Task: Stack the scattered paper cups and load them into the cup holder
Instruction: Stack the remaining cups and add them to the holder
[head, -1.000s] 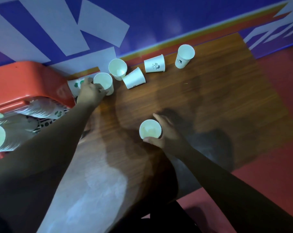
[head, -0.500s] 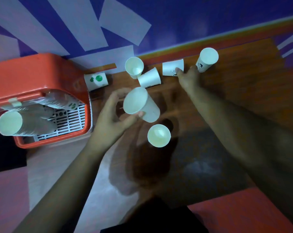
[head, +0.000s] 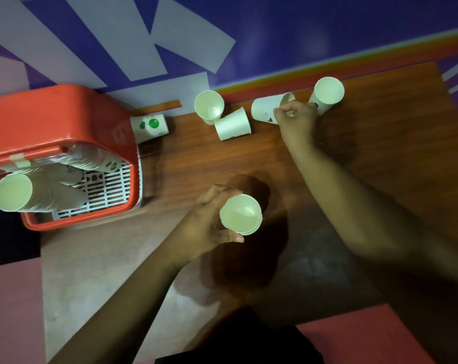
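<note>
My left hand (head: 209, 222) is wrapped around a small stack of cups (head: 241, 214) near the middle of the wooden table (head: 380, 158), mouth up. I think I hold it upright so the next cup can drop straight in. I see a second rim just under the top one, so it looks like two cups, but I cannot count them for sure. My right hand (head: 296, 119) reaches out to 1 o'clock and pinches the rim of a cup lying on its side (head: 264, 109). That is likely the next one for the stack. Just past it at 2 o'clock stands an upright cup (head: 327, 91). At 12 o'clock are another upright cup (head: 209, 105) and a tipped cup (head: 233, 127), touching each other. At 11 o'clock a cup with green dots (head: 149, 127) lies beside the red cup holder (head: 52, 119). The holder sits at 9 o'clock with long rows of cups (head: 38, 193) inside already. My fingers hide part of the pinched cup. The room is dim and my arms look blurry, so small prints on the cups are hard to read.
</note>
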A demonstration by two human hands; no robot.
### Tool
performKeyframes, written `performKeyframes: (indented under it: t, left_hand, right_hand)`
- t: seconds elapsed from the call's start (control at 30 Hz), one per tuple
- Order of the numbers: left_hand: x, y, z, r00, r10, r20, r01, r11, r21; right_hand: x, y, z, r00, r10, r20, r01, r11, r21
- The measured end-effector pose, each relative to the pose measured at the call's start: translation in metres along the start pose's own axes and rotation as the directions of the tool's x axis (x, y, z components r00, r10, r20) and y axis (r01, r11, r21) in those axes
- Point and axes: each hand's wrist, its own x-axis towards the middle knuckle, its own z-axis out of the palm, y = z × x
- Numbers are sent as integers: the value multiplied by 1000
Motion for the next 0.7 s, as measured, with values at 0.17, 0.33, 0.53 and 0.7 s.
performKeyframes:
  t: [0.17, 0.33, 0.53, 0.7]
  left_hand:
    - [17, -9, 24, 990, -41, -134, 59, 990, 128]
    - [23, -13, 16, 996, -81, 36, 78, 994, 74]
    - [15, -48, -43, 985, -166, 35, 163, 984, 77]
    - [72, -34, -79, 909, -181, -375, 223, 972, 72]
  right_hand:
    - [-56, -7, -43, 994, -81, 72, 73, 991, 109]
    - [-114, -12, -76, 929, -271, 252, 248, 962, 118]
    - [-153, -13, -91, 847, -332, 416, 297, 943, 149]
    - [-178, -4, -74, 830, -287, 478, 302, 952, 48]
